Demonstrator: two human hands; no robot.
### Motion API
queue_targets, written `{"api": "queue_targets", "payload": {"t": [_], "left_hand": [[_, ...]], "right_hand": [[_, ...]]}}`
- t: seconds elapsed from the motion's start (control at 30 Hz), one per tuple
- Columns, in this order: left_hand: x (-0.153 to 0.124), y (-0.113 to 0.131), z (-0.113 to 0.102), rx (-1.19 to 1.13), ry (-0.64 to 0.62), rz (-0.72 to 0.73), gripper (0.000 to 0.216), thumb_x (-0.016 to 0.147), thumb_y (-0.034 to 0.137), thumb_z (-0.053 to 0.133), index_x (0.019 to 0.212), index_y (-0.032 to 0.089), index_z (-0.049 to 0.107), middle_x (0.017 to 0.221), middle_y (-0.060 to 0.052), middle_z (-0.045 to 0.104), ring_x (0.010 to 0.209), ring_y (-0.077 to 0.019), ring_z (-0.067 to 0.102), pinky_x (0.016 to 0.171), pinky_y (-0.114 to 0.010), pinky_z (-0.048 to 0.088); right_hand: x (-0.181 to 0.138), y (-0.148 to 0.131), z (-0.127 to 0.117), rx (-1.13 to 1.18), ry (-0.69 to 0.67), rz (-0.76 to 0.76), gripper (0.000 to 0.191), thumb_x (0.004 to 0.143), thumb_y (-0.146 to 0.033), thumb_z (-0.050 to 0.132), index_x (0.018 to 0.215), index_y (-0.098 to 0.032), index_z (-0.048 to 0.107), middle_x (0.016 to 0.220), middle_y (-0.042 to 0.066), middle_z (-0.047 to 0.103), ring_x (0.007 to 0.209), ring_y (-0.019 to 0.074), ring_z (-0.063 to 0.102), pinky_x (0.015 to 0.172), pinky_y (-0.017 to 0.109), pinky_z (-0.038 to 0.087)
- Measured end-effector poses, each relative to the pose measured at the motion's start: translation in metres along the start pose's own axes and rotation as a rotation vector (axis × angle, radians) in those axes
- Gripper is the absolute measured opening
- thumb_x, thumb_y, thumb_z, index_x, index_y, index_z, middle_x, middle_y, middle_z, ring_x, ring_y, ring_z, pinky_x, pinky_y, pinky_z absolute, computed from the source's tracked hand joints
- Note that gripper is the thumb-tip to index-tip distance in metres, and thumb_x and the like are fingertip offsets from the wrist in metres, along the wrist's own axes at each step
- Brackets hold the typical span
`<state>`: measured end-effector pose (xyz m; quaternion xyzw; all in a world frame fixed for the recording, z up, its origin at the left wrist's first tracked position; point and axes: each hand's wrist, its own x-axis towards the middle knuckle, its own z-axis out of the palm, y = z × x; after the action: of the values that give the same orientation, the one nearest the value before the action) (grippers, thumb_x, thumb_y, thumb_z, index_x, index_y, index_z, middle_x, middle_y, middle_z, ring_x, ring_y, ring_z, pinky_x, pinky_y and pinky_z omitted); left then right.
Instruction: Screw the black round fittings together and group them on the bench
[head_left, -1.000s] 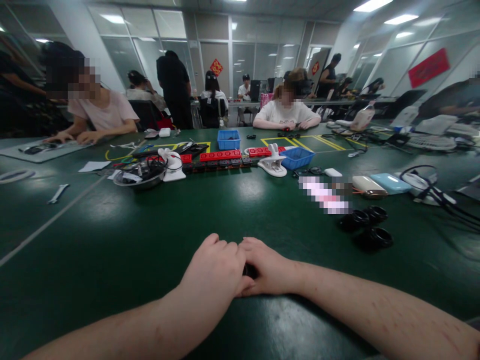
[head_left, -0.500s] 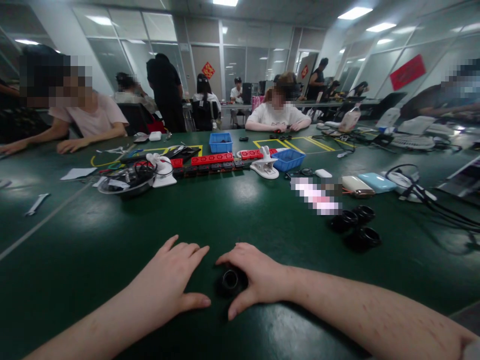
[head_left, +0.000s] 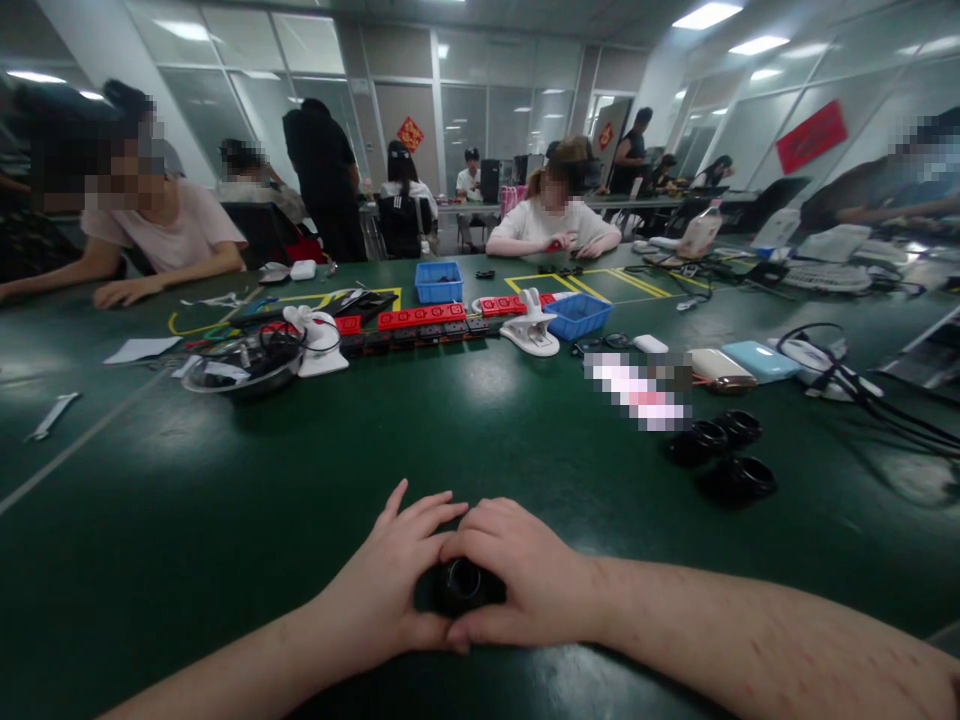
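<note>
A small black round part (head_left: 463, 584) with a hole in its top sits on the green table (head_left: 225, 520) close to the near edge. My left hand (head_left: 390, 590) curls against its left side, fingers and thumb touching it. My right hand (head_left: 517, 580) wraps round its right side, thumb underneath. The fingertips of both hands meet above the part. Most of the part is hidden between my hands.
Three black rings (head_left: 720, 455) lie to the right. Further back stand a metal bowl (head_left: 240, 365), red and black power strips (head_left: 420, 325), two blue bins (head_left: 577, 315), white clamps (head_left: 529, 325), phones (head_left: 739, 365) and cables (head_left: 847, 385). Other people sit across the table.
Half a second ago my left hand lay flat and apart from the black part; it has moved right and closed against it, meeting my right hand again.
</note>
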<state>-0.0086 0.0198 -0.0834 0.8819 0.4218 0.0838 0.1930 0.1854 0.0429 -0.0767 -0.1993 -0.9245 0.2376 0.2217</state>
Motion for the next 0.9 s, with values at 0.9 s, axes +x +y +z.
{"api": "queue_targets", "payload": {"t": [0.9], "left_hand": [[0.004,-0.016,0.001,0.088,0.224,-0.14,0.03,0.07,0.046,0.065,0.081,0.021,0.051,0.102,-0.006,0.054,0.103,-0.0269,0.05,0.101,-0.059,0.021]], "right_hand": [[0.004,0.015,0.0,0.242,0.336,0.384,0.027,0.076,-0.021,0.056,0.102,-0.02,0.051,0.101,0.004,0.057,0.095,0.0173,0.052,0.084,0.035,0.04]]}}
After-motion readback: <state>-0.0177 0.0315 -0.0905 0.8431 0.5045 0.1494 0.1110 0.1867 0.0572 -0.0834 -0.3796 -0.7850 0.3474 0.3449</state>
